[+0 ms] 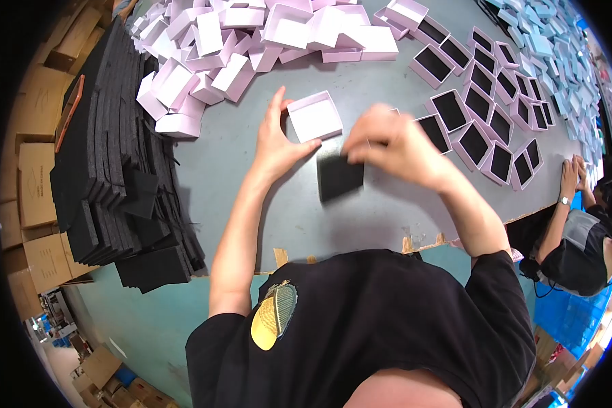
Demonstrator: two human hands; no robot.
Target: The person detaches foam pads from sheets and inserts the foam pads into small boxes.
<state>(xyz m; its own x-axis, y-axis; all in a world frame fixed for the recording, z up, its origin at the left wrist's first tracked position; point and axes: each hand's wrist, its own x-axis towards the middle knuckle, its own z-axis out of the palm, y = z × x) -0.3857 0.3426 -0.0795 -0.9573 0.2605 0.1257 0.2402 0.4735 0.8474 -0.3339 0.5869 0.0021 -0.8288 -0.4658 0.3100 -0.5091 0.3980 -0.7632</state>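
A small pale pink box (315,117), its inside white and bare, sits on the grey table in front of me. My left hand (277,139) is at its left side, thumb along the near edge and fingers spread around the corner. Just right of the box, my right hand (393,141) pinches a black foam pad (341,178) by its upper edge. The pad hangs below the fingers and is blurred by motion. At the right lie several pink boxes (478,103) with black pads inside.
Bare pink boxes (238,41) are heaped at the back. Stacked black foam sheets (102,156) stand on the left, beside cardboard cartons (37,183). Blue boxes (557,61) pile up at the far right, near another person's hands (573,178).
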